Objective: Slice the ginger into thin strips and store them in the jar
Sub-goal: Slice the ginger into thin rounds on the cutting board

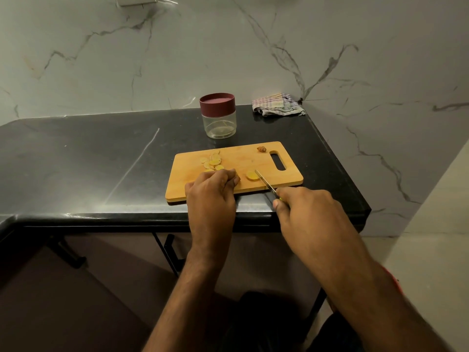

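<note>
Slicing in hand: right hand (pixel 304 207) clamps the knife (pixel 264 182) beside a ginger round (pixel 251 175), left hand (pixel 213 191) curled, contents hidden; strips next.

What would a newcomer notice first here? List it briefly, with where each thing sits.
The wooden cutting board on the black counter, with round ginger slices piled at its left. The right hand holds a knife beside a single slice. Behind the board stands the clear jar, its maroon lid on.
</note>
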